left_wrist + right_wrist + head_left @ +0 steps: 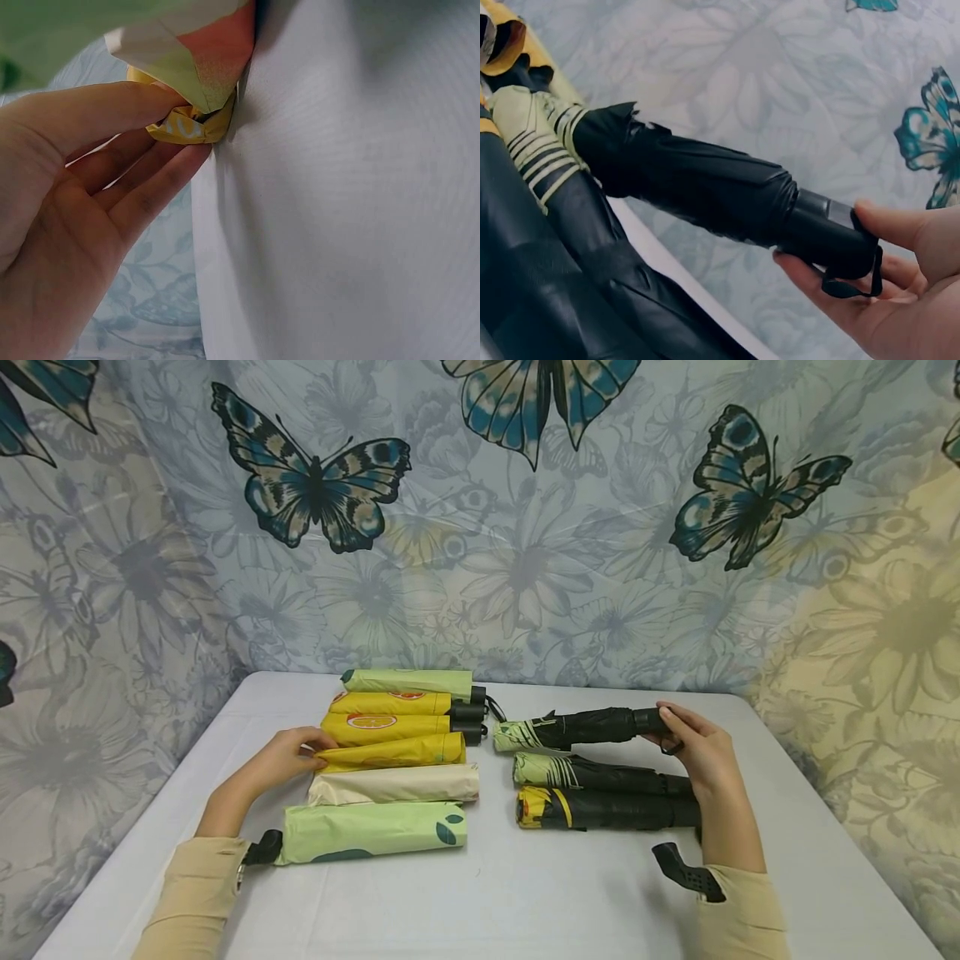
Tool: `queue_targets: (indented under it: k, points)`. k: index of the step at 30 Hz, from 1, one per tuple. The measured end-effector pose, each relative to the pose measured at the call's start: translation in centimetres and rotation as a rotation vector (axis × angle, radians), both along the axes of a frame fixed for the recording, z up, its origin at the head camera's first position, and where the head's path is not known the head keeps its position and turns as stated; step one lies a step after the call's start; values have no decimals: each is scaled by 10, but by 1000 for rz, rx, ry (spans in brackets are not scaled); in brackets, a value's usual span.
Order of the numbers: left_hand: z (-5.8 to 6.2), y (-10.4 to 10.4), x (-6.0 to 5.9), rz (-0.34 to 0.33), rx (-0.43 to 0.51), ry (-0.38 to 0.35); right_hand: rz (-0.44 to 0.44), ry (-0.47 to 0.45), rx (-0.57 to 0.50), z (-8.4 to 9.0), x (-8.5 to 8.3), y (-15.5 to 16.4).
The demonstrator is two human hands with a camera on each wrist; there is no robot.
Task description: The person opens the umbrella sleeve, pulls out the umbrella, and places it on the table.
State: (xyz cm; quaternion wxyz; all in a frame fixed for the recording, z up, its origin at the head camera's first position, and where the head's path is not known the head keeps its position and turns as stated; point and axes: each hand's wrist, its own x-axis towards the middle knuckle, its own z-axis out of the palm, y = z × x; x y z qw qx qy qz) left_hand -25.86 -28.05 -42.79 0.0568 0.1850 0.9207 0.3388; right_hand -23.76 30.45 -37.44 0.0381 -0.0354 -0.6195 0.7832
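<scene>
A green sleeve (375,833) lies in front of the cream sleeve (393,786). Just beyond it, a person's left hand (285,758) pinches the left end of a yellow sleeve (401,753); beyond and right of the cream sleeve, the right hand (703,753) grips the farthest black umbrella (600,726) between thumb and fingers. Well past the cream sleeve lies a green umbrella (408,682).

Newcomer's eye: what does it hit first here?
Probably the large teal-winged butterflies on the backdrop behind the table. Then the folded black umbrella on the right, its handle held by the right hand, and the yellow sleeve on the left, pinched by the left hand.
</scene>
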Motion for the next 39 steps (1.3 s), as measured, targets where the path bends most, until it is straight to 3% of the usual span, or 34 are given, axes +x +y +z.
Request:
queue_targets:
  k: [5,19,26,34,39]
  points:
    - [1,1,1,-7,9,-4,32,-5,11,-2,1,7]
    - [1,1,-1,2,5,-21,156,-101,253,-1,-1,24]
    - [0,0,0,15,20,-39,169,-138,429,2,-3,26]
    - [0,-1,0,16,20,-35,133,-93,671,-5,-3,33]
    - [0,-1,0,20,23,-39,167,-119,727,-12,-4,44]
